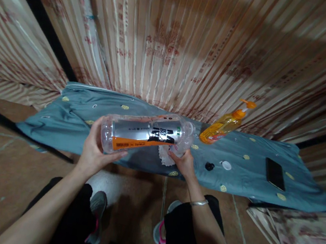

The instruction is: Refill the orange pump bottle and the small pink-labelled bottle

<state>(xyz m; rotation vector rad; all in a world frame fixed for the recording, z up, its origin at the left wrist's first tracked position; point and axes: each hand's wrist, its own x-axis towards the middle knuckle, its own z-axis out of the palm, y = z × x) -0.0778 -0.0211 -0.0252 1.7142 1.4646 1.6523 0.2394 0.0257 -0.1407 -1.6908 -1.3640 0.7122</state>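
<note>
A large clear plastic bottle (136,131) with a silver, black and orange label lies nearly level in the air above the cloth-covered surface. Its base end is gripped by my left hand (93,148), thumb along the underside. My right hand (185,163) is closed near the shoulder and neck end, its thumb over a white scalloped-edged cloth (165,156) that hangs below the bottle. The fingers of this hand are partly hidden behind the bottle. No cap shows on the neck.
On the blue-green patterned cloth (253,175) stand an orange pump bottle (222,125), a small black piece (209,166), a white round cap (226,165) and a dark phone (275,173). A striped curtain (175,45) hangs behind; black poles (44,12) frame the sides.
</note>
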